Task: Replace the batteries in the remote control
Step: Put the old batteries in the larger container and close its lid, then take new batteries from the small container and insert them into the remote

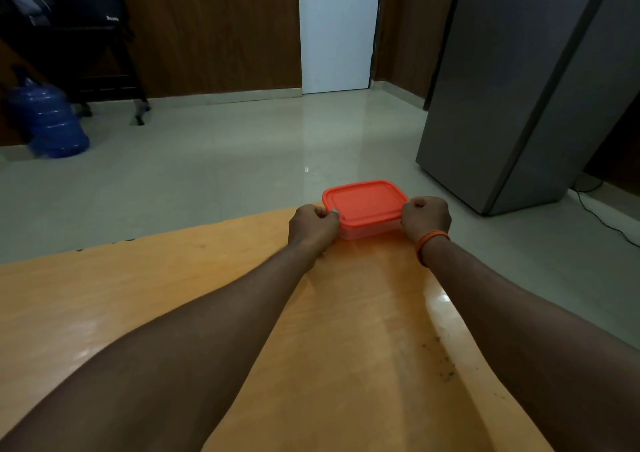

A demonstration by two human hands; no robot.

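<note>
Gripping a lidded plastic container (365,210) from both ends, the left hand (313,224) and right hand (426,218) sit at the far edge of the wooden table (138,295), arms stretched straight out. Both sets of fingers are curled inward and pressed against the short sides of the box, with the left thumb tip lying on the rim of the orange lid (363,200); the fingertips themselves are tucked under and out of sight, so whether they hook beneath the lid's lip cannot be told. An orange wristband (432,243) circles the right wrist. No remote control and no batteries show anywhere; judging by the task, they may lie inside the box between the two hands, but its clear base is too small and dim to read. The step in hand looks like fetching or opening this container. To do it well, I would keep the base flat on the wood, draw it toward the body away from the table edge just beyond the knuckles, then hold one end down while the other hand peels a corner of the lid upward, gently, so that nothing inside spills
</note>
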